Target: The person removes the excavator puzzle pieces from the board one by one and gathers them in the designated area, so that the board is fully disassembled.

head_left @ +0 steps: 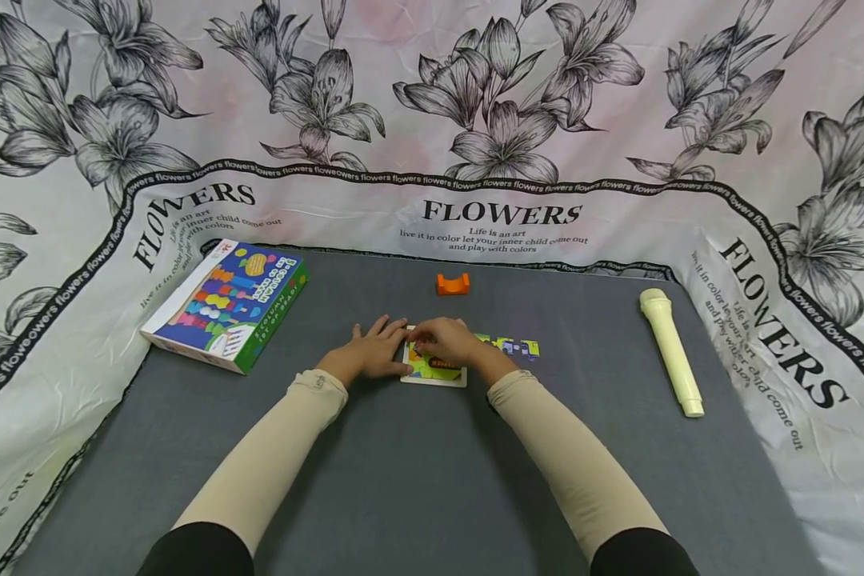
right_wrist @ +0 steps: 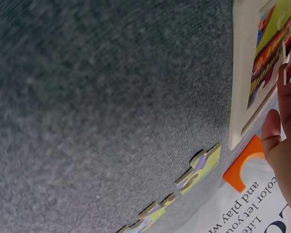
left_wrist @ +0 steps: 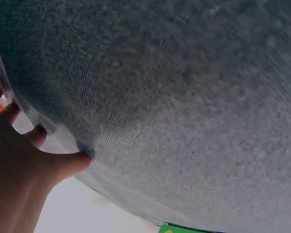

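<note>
White-rimmed puzzle tray [right_wrist: 240, 87], partly hidden behind the right hand [head_left: 442, 340].

Head view: even, diffuse light, with soft shadows along the sleeves [head_left: 262, 458]. Wrist views: dimmer and grainy, the grey cloth [left_wrist: 184, 97] softly blurred.

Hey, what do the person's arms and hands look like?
The left hand and right hand are bare. Cream sleeves reach the wrists, with black fabric higher up. The left cuff has a small dark marking, too small to read.
</note>
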